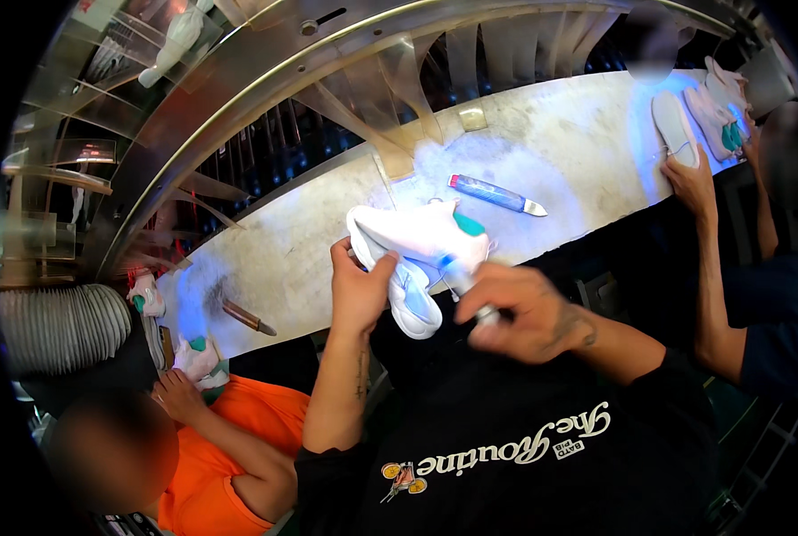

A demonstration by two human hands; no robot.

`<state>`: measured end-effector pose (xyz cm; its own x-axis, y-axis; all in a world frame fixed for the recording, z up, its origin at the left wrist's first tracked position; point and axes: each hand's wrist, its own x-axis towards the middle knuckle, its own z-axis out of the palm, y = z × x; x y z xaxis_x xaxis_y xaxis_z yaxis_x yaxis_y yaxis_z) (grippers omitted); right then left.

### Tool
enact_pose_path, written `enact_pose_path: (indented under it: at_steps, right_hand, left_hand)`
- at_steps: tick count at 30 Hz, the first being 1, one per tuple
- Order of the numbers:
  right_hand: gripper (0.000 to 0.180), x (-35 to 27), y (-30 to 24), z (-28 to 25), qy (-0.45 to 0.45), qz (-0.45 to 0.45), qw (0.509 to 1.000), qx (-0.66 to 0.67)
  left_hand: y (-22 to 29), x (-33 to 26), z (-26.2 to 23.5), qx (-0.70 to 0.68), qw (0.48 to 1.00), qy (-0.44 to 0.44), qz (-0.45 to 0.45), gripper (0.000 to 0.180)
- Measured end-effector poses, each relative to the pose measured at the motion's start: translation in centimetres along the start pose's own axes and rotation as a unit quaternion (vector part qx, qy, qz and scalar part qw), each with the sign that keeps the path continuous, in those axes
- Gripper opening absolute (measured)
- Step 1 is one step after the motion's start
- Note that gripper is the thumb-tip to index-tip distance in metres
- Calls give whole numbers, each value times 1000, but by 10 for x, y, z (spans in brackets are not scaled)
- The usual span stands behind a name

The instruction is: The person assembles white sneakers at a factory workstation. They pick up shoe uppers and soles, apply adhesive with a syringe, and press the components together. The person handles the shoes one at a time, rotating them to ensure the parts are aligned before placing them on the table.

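Observation:
My left hand point(361, 288) grips a pale shoe upper point(408, 228) with a teal patch, its thumb pressing near a white rubber sole point(417, 314). The sole hangs below the upper on the near side; I cannot tell how far the two are joined. My right hand point(526, 313), blurred by motion, is closed round a short light-coloured tool point(455, 273) with a blue part near its end. That end meets the shoe's right side, and its exact kind is unclear. Beyond the shoe lies a blue-handled tool point(497, 194) with a pale pointed tip.
The long pale worktable point(319, 210) curves across. A brown-handled knife point(249, 317) lies at left. Beside it, a person in orange point(238, 447) touches a shoe point(195, 359). At right, another person's hand point(692, 183) holds a pale shoe point(676, 129). Clear hanging strips point(399, 89) line the machine behind.

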<state>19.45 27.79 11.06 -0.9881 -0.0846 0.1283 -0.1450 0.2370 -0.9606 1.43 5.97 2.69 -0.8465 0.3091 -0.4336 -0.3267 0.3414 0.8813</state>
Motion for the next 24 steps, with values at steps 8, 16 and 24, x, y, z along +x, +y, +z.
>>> enact_pose_path:
  at_steps: [8, 16, 24]
  right_hand:
    - [21, 33, 53, 54, 30, -35, 997, -69]
    - [17, 39, 52, 51, 41, -154, 970, -184]
    - [28, 64, 50, 59, 58, -211, 956, -194]
  left_hand:
    - [-26, -74, 22, 180, 975, -25, 124, 88]
    - [8, -97, -26, 239, 929, 81, 273, 46]
    - [21, -100, -53, 49, 990, 22, 129, 52]
